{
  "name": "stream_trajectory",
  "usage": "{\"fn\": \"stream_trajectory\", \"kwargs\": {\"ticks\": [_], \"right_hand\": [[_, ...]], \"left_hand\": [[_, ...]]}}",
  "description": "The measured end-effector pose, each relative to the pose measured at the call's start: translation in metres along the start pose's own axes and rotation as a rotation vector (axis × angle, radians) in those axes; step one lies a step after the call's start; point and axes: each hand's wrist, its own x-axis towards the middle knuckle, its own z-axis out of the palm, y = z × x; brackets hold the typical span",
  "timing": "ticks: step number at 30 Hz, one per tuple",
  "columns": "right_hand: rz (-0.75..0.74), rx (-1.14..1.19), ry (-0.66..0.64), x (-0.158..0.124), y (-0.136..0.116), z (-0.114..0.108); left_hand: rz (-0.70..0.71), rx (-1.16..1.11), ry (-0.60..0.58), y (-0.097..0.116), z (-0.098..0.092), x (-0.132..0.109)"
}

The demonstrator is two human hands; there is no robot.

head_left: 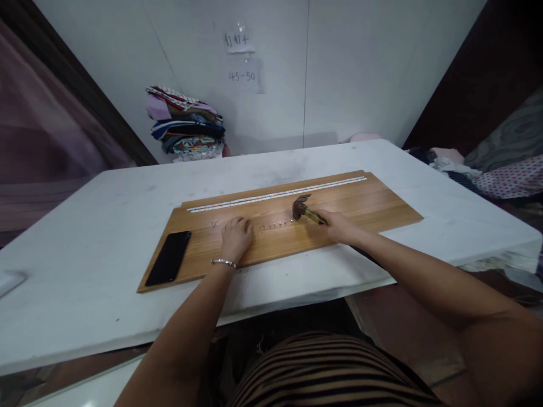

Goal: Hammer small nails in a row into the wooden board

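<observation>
A long wooden board (373, 206) lies on the white table (85, 237). My right hand (339, 225) is closed round the handle of a small hammer (302, 208), whose head sits over the right end of a row of several small nails (275, 225) standing in the board. My left hand (235, 237) rests on the board at the left end of that row, fingers curled under; what they hold, if anything, is hidden. A silver bangle circles my left wrist.
A black phone (168, 258) lies on the board's left end. A shiny metal strip (275, 195) runs along the board's far edge. Folded clothes (186, 125) are stacked against the wall behind the table; more fabric lies at the right.
</observation>
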Motion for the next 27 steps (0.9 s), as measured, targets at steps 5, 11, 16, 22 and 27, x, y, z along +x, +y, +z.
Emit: {"fn": "stream_trajectory", "kwargs": {"ticks": [5, 11, 16, 22, 27], "right_hand": [[0.023, -0.015, -0.007, 0.0009, 0.0024, 0.0022], [0.012, -0.01, -0.009, 0.0006, 0.0026, 0.0013], [-0.001, 0.0, -0.01, 0.0008, 0.0029, 0.0008], [0.024, -0.004, -0.007, 0.0007, 0.0042, 0.0031], [0.007, 0.014, -0.005, 0.0012, 0.0037, 0.0011]], "left_hand": [[-0.004, 0.015, -0.001, 0.0022, -0.0015, -0.0006], [-0.002, 0.022, -0.002, 0.0011, -0.0015, -0.0008], [0.0, 0.021, -0.008, 0.0011, -0.0016, -0.0005], [-0.001, 0.003, -0.016, 0.0016, -0.0026, -0.0003], [0.003, -0.005, -0.001, 0.0002, 0.0, -0.0003]]}}
